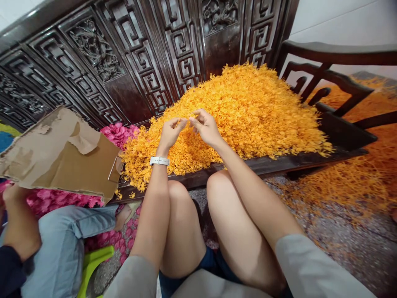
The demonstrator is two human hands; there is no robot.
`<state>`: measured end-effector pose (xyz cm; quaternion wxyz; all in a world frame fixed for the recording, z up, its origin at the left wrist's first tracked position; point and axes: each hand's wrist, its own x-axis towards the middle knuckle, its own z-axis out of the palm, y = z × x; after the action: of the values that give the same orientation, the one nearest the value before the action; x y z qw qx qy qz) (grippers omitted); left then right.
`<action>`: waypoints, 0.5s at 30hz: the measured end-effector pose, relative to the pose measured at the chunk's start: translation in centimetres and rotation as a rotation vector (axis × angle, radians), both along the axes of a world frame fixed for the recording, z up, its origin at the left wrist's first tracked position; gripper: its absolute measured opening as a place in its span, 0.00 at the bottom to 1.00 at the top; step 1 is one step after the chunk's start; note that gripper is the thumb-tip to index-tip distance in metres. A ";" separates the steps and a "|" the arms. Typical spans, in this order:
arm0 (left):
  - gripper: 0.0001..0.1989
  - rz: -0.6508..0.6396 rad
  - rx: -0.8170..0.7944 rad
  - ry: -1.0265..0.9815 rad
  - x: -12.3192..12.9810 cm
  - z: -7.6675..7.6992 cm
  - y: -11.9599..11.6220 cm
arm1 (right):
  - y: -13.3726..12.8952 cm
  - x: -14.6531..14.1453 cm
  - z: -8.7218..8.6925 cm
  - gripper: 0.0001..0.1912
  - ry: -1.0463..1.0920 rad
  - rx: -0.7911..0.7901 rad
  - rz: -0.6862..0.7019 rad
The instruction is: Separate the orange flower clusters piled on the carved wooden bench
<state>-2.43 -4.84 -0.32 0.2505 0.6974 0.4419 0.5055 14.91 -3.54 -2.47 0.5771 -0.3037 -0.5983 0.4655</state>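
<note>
A large heap of small orange artificial flower pieces (248,111) lies on a dark carved wooden bench (198,177). My left hand (170,133), with a pale watch band at the wrist, is held above the heap's near left side. Its thumb and fingers are pinched on what looks like an orange flower piece, mostly hidden. Close beside it, my right hand (207,128) also pinches with thumb and forefinger. Whatever lies between those fingertips is too small to make out. The two hands' fingertips nearly meet.
A torn cardboard piece (89,165) stands on the left, with pink artificial flowers (116,134) behind it. A person in light jeans (58,248) sits there near a green plastic stool (93,265). More orange pieces (341,190) cover the floor at right, past the bench's armrest (341,51).
</note>
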 end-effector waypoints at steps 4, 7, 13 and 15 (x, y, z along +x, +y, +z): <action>0.36 -0.039 0.045 0.176 1.2 -0.1 -0.3 | 0.1 -0.3 0.2 0.19 0.202 -0.049 -0.015; 0.37 -0.065 0.114 0.108 2.0 -0.2 0.0 | -0.2 0.0 0.8 0.17 0.222 0.003 -0.077; 0.36 -0.146 0.135 -0.154 3.6 -0.1 1.1 | -2.8 0.9 3.1 0.14 -0.049 0.384 -0.342; 0.35 -0.141 0.148 -0.240 3.8 0.1 1.5 | -4.3 0.9 3.9 0.13 -0.085 0.459 -0.402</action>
<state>1.33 -3.38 -0.25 0.2844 0.6777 0.3203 0.5977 15.79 -7.80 1.43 0.6857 -0.2970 -0.6394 0.1812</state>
